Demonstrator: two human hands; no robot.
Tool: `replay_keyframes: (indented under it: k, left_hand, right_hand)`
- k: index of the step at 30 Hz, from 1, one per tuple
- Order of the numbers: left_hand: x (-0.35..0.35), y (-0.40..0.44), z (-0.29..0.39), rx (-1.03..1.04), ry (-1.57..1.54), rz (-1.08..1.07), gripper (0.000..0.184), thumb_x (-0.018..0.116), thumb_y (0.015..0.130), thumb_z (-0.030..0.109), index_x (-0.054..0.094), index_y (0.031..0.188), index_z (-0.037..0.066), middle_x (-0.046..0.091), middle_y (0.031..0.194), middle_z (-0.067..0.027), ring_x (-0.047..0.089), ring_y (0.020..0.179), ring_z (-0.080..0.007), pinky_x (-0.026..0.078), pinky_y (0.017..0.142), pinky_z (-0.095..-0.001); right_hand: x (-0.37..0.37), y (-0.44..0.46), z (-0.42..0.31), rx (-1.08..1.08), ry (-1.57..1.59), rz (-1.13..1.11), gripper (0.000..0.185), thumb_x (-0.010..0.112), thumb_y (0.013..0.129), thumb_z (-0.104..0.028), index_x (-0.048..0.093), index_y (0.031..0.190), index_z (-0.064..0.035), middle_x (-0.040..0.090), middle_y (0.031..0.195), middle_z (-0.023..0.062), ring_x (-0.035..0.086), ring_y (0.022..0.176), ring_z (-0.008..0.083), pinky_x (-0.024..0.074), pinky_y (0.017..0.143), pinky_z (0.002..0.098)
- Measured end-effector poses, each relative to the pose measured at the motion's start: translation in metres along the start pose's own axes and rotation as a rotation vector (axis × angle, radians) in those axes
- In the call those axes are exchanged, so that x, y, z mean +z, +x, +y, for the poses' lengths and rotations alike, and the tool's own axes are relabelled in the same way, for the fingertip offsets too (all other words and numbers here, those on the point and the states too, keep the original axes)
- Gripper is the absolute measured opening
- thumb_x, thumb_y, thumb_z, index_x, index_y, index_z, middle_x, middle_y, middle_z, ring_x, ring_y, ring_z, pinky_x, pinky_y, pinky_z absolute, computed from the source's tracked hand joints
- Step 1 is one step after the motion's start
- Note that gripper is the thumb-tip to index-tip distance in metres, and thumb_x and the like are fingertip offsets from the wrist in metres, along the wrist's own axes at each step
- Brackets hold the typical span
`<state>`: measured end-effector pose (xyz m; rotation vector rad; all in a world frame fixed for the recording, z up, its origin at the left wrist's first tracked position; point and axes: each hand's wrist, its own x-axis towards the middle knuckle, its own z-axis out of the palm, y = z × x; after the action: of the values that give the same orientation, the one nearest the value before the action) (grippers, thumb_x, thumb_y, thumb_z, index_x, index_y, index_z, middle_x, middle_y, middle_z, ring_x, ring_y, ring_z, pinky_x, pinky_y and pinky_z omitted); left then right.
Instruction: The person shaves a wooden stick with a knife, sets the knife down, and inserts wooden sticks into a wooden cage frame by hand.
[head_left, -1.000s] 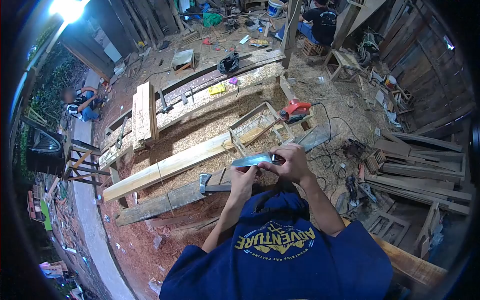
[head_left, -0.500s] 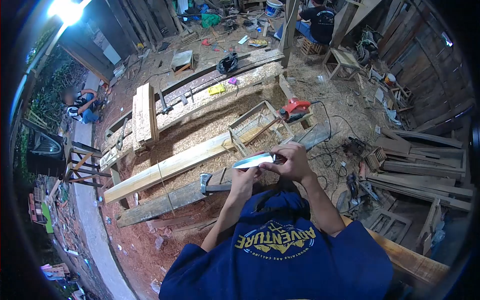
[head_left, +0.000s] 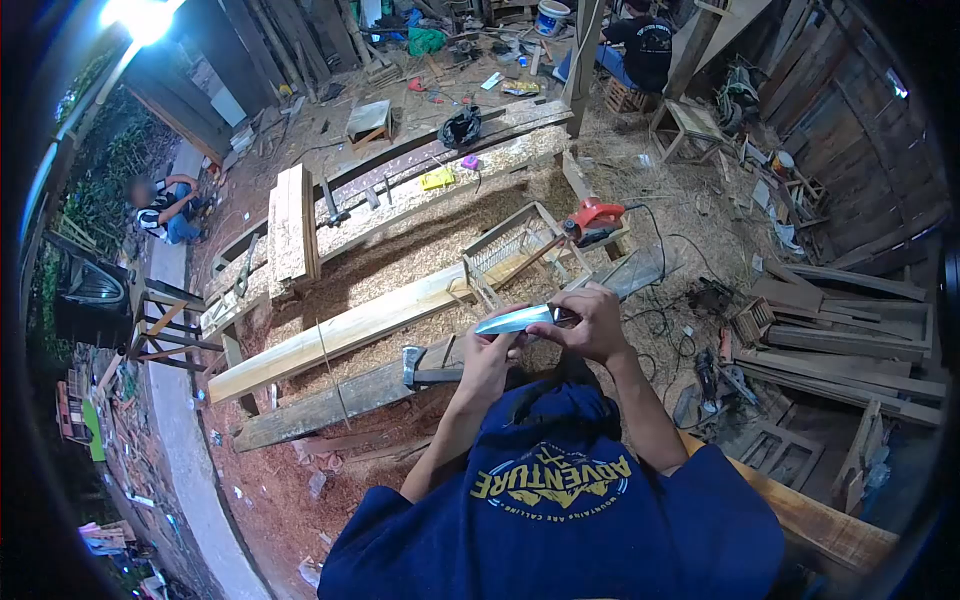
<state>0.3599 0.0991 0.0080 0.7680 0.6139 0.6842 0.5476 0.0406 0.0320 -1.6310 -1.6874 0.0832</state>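
A flat, shiny metal blade (head_left: 515, 320) is held up in front of my chest, its tip toward the left. My left hand (head_left: 488, 362) is closed on the blade's lower edge near the tip, fingers under it. The other end is gripped by my right hand (head_left: 590, 322), which wraps round what looks like a dark handle, mostly hidden by the fingers. Just left of my hands, a hammer-like tool (head_left: 412, 366) lies on a weathered plank (head_left: 345, 408). Beyond my hands stands a small wooden frame (head_left: 510, 232) with mesh.
A red power tool (head_left: 597, 217) with a black cord sits past the frame. Stacked boards (head_left: 292, 225), a hammer (head_left: 330, 200) and a yellow item (head_left: 437, 178) lie on the far bench. One person (head_left: 170, 208) squats at left; another (head_left: 643, 48) sits at the back.
Both hands and the blade have shifted slightly to the right in view, and the blade's face has tilted a little. The grip of both hands stays the same.
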Motion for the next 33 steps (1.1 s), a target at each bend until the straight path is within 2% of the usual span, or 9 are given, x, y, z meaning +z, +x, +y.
replay_keyframes:
  k: [6,9,12,16,19,23,24,26,33]
  left_hand:
    - [0.001,-0.001,0.004,-0.032,-0.030,0.025,0.028,0.057,0.097,0.006,0.061,0.124,-0.002,0.063,0.086,-0.0019,0.051,0.065,-0.0024,0.037,0.050,-0.0151]
    - [0.000,-0.001,0.003,-0.029,-0.034,0.019,0.028,0.059,0.097,0.008,0.061,0.123,-0.002,0.061,0.083,-0.0009,0.048,0.063,-0.0024,0.034,0.048,-0.0161]
    - [-0.009,0.000,-0.001,-0.016,-0.046,0.002,0.028,0.060,0.097,0.011,0.062,0.122,-0.002,0.057,0.078,0.0007,0.045,0.061,-0.0026,0.030,0.047,-0.0174]
    - [-0.003,-0.007,0.009,-0.050,-0.045,-0.024,0.026,0.061,0.098,0.013,0.063,0.119,-0.002,0.052,0.074,0.0020,0.042,0.061,-0.0035,0.028,0.048,-0.0193]
    - [-0.001,-0.013,0.001,-0.069,-0.084,0.042,0.024,0.061,0.098,0.013,0.064,0.117,-0.002,0.051,0.073,0.0020,0.042,0.061,-0.0040,0.029,0.049,-0.0201]
    - [-0.010,-0.007,-0.014,-0.029,-0.085,0.001,0.026,0.061,0.098,0.015,0.063,0.120,0.000,0.057,0.078,0.0017,0.046,0.062,-0.0041,0.031,0.050,-0.0195]
    - [-0.006,-0.007,-0.011,-0.052,-0.090,0.034,0.027,0.060,0.098,0.014,0.062,0.121,0.001,0.059,0.081,0.0015,0.047,0.063,-0.0038,0.032,0.050,-0.0189]
    - [0.003,-0.008,0.000,-0.093,-0.101,0.105,0.027,0.059,0.098,0.013,0.061,0.123,0.002,0.061,0.085,0.0012,0.049,0.065,-0.0033,0.033,0.051,-0.0178]
    - [-0.006,-0.007,0.001,-0.079,-0.108,-0.007,0.030,0.054,0.098,0.007,0.060,0.127,0.002,0.063,0.091,0.0007,0.052,0.070,-0.0020,0.034,0.051,-0.0154]
  right_hand:
    - [0.001,0.003,0.000,-0.031,0.002,0.006,0.046,0.080,0.070,-0.056,0.074,0.078,-0.0110,0.067,0.065,0.0045,0.066,0.061,0.0238,0.0484,0.060,0.0344]
    - [0.003,0.003,0.000,-0.003,0.011,-0.001,0.049,0.083,0.065,-0.055,0.071,0.073,-0.0080,0.065,0.062,0.0048,0.063,0.057,0.0256,0.0459,0.062,0.0347]
    - [0.004,0.004,0.008,-0.027,0.007,0.047,0.049,0.083,0.068,-0.053,0.070,0.073,-0.0064,0.064,0.062,0.0066,0.061,0.055,0.0258,0.0456,0.060,0.0354]
    - [-0.012,0.010,0.017,0.162,-0.008,0.066,0.044,0.078,0.075,-0.053,0.072,0.074,-0.0092,0.061,0.059,0.0082,0.062,0.054,0.0253,0.0456,0.054,0.0371]
    - [-0.031,0.016,0.016,0.205,-0.068,0.044,0.048,0.078,0.075,-0.054,0.069,0.076,-0.0060,0.061,0.061,0.0091,0.060,0.055,0.0257,0.0433,0.056,0.0367]
    - [-0.007,0.006,0.000,0.032,0.022,-0.088,0.049,0.077,0.075,-0.056,0.070,0.076,-0.0072,0.063,0.063,0.0091,0.063,0.061,0.0296,0.0468,0.058,0.0387]
    - [0.000,0.004,-0.007,-0.009,0.057,-0.048,0.049,0.078,0.073,-0.056,0.070,0.076,-0.0073,0.064,0.064,0.0091,0.065,0.063,0.0297,0.0484,0.060,0.0387]
    - [0.005,0.004,-0.012,0.018,0.078,-0.056,0.050,0.078,0.071,-0.056,0.070,0.075,-0.0073,0.064,0.064,0.0091,0.065,0.064,0.0296,0.0486,0.061,0.0387]
    - [-0.002,0.012,-0.011,-0.049,0.042,-0.088,0.049,0.080,0.069,-0.057,0.069,0.071,-0.0085,0.063,0.063,0.0074,0.065,0.062,0.0282,0.0477,0.059,0.0380]
